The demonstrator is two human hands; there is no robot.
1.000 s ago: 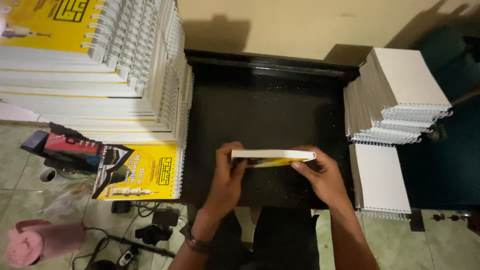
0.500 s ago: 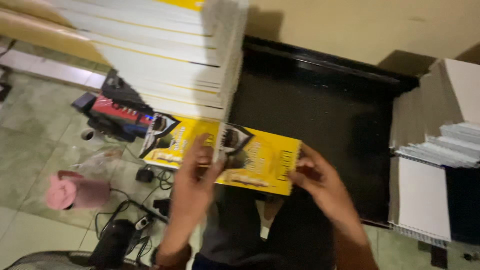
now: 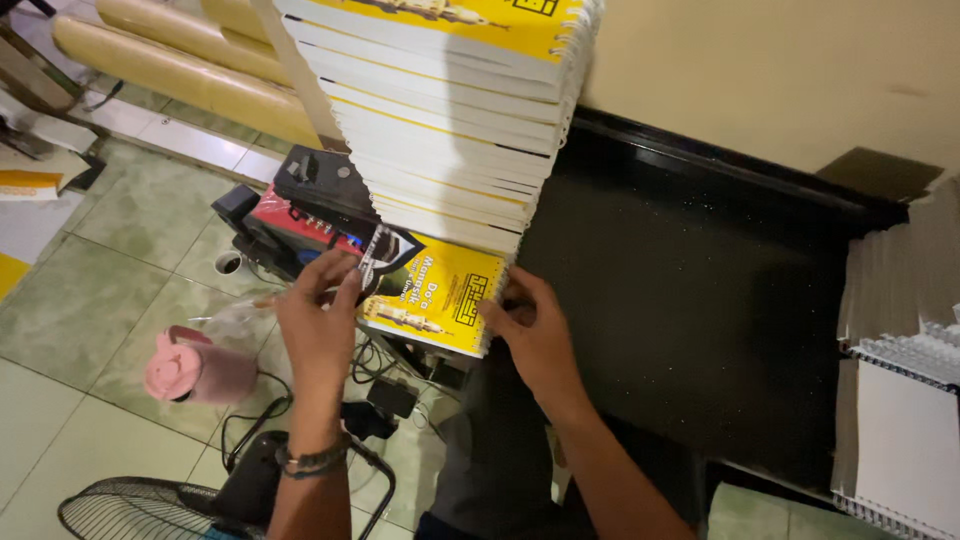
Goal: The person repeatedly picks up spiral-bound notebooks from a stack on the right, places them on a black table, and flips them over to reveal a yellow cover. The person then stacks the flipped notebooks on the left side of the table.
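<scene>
The yellow spiral-bound booklet [image 3: 432, 295] lies under the tall booklet stack [image 3: 450, 120] — left hand [image 3: 318, 322] pinching its left edge, right hand [image 3: 535, 335] fingers pressed on the coil side — light, bendy, best gripped by both edges.

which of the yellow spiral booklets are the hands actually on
The lone yellow booklet lying flat at the foot of the tall stack. The left hand and right hand touch its two ends; the other booklets sit piled above, untouched.
</scene>
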